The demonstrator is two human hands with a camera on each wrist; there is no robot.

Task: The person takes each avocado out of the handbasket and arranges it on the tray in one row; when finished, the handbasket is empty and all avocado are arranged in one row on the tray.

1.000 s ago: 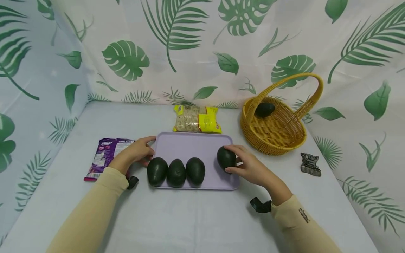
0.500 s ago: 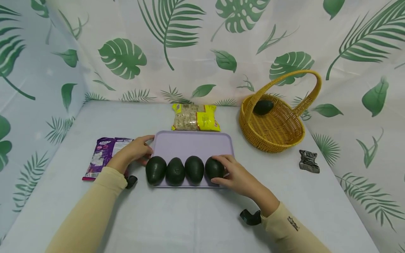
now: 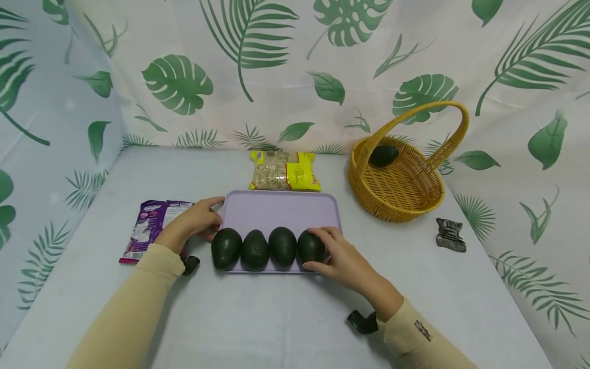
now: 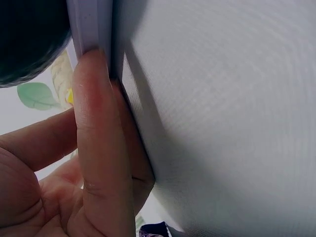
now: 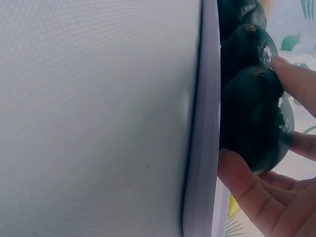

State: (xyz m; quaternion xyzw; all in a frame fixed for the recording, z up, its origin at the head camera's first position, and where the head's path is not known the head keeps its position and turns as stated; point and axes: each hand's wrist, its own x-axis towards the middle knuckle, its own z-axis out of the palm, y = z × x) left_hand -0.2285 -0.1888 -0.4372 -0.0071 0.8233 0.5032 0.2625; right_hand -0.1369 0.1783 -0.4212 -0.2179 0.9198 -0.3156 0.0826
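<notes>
Near the front edge of a lilac tray (image 3: pixel 281 207), several dark green avocados form a row. My right hand (image 3: pixel 341 256) holds the rightmost avocado (image 3: pixel 311 247), thumb on its near side and fingers over its far side. In the right wrist view this avocado (image 5: pixel 254 121) sits right at the tray rim (image 5: pixel 207 113), close against its neighbour. My left hand (image 3: pixel 195 220) grips the tray's left edge beside the leftmost avocado (image 3: pixel 226 249). The left wrist view shows the thumb (image 4: pixel 98 128) against the tray's side (image 4: pixel 91 24), with a bent finger behind it.
A yellow wicker basket (image 3: pixel 396 200) with one avocado (image 3: pixel 383 156) inside stands at the back right. Behind the tray lies a yellow snack bag (image 3: pixel 284 171). A purple packet (image 3: pixel 149 225) is left of it, and a small black wrapper (image 3: pixel 450 234) lies far right.
My right hand has carried its avocado left and nearer, from the tray's right part to the end of the row. My left hand has stayed at the tray's edge.
</notes>
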